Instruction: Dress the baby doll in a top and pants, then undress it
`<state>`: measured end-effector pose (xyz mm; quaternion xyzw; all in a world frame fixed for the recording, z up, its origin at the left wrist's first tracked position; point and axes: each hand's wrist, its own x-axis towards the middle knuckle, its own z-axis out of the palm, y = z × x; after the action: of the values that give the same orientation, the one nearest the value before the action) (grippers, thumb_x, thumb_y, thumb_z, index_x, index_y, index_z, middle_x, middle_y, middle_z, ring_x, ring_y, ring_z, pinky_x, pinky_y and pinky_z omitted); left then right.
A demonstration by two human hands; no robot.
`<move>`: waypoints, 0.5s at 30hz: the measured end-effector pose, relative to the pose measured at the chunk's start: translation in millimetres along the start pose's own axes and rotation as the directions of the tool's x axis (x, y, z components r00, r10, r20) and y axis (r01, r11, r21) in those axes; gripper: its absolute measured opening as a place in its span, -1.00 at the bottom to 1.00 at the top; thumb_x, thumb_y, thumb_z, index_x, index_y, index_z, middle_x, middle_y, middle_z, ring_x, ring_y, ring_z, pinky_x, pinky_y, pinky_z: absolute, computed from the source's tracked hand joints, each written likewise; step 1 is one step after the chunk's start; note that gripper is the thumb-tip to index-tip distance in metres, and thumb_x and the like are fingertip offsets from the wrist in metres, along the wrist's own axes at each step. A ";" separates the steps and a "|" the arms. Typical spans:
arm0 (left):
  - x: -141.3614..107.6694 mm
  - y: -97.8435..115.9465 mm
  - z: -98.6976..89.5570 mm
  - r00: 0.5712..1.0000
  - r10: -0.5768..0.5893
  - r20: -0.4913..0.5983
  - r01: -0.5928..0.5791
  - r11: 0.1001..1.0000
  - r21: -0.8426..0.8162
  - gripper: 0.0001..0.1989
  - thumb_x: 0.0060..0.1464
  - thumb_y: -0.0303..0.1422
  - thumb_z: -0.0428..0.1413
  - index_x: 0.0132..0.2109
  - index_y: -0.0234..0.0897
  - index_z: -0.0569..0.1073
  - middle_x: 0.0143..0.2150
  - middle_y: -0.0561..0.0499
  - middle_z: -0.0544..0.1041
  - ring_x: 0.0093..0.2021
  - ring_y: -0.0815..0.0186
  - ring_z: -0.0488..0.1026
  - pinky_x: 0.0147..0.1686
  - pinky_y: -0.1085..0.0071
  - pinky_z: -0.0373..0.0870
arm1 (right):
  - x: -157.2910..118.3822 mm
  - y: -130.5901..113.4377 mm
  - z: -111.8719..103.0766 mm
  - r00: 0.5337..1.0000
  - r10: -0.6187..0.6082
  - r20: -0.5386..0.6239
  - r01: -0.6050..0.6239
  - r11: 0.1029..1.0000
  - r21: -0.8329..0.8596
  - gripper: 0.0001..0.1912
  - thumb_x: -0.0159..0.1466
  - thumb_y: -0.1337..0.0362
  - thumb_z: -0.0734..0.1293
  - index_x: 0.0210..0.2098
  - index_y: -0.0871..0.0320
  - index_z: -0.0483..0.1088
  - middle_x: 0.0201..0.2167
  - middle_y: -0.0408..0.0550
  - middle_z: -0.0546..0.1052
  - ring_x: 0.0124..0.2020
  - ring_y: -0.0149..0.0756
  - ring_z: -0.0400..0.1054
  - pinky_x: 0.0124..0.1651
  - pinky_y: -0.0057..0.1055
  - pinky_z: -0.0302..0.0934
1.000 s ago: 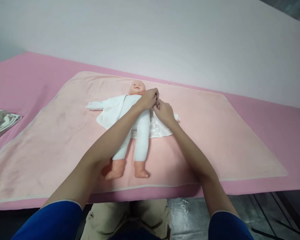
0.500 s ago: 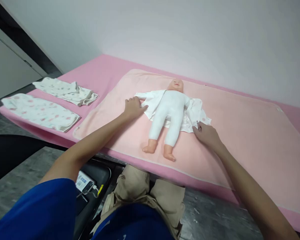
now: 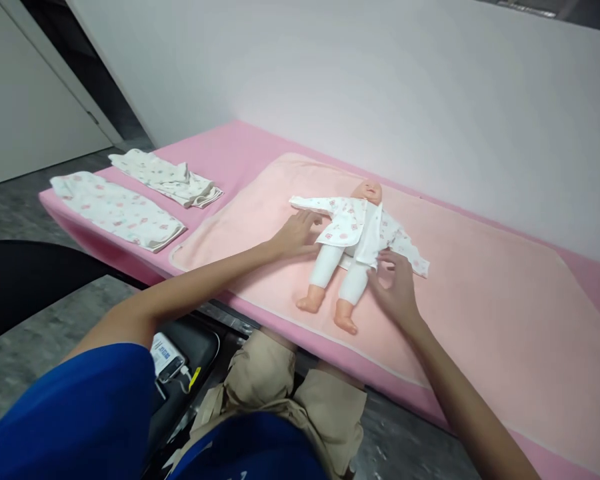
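A baby doll in a white body lies on its back on a light pink blanket, its feet toward me. A white floral jacket now covers its chest and arms, with both front panels folded over the body. My left hand is beside the jacket's left panel, fingers apart and thumb toward the hem. My right hand is at the lower edge of the right panel, its fingers curved and apart near the doll's hip.
Two folded patterned cloths, one with pink prints and one with grey prints, lie at the left on the pink table cover. A wall rises behind. Below left, a white device rests on a black seat.
Both jacket panels, spread out to the sides before, have come over the doll's chest. My hands have moved closer together and loosened. The camera view has shifted slightly.
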<state>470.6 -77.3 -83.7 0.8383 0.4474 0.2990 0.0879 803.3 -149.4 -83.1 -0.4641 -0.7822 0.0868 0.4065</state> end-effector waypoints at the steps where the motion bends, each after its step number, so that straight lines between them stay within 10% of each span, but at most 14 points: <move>1: -6.6 -4.0 1.2 0.998 -0.057 0.015 0.057 0.998 -0.002 -0.52 0.30 0.01 0.20 0.16 -0.21 0.41 0.18 -0.26 0.61 0.15 -0.11 0.53 0.20 0.00 0.41 | -6.8 7.9 1.2 0.998 0.070 -0.009 -0.069 0.997 0.028 -0.62 0.44 0.00 0.42 0.15 0.03 0.42 0.16 0.17 0.59 0.21 0.13 0.50 0.24 0.11 0.42; 8: 5.2 33.9 15.0 0.994 -0.111 0.013 0.112 0.987 -0.119 -0.83 0.28 -0.29 0.06 -0.01 -0.15 0.34 -0.23 -0.02 0.65 -0.21 0.08 0.60 -0.08 0.17 0.44 | 4.3 -8.2 4.0 0.964 0.264 0.014 -0.264 0.961 0.076 -0.85 0.40 0.10 0.35 -0.12 0.00 0.37 -0.28 -0.09 0.53 -0.23 -0.11 0.46 -0.11 -0.16 0.39; 15: -20.0 17.8 -5.6 0.988 -0.093 0.127 0.101 0.993 -0.055 -0.74 0.27 -0.18 0.13 0.04 -0.14 0.36 -0.31 0.05 0.63 -0.29 0.09 0.58 0.03 0.13 0.45 | -16.4 2.1 -22.2 0.977 0.118 0.179 -0.130 0.990 0.052 -0.65 0.45 0.10 0.34 0.18 0.00 0.46 -0.25 -0.08 0.52 -0.24 -0.09 0.43 -0.10 -0.10 0.38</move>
<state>471.4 -104.4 -80.2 0.8295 0.4719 0.2551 0.1555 824.6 -166.7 -78.7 -0.4894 -0.7813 0.1773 0.3445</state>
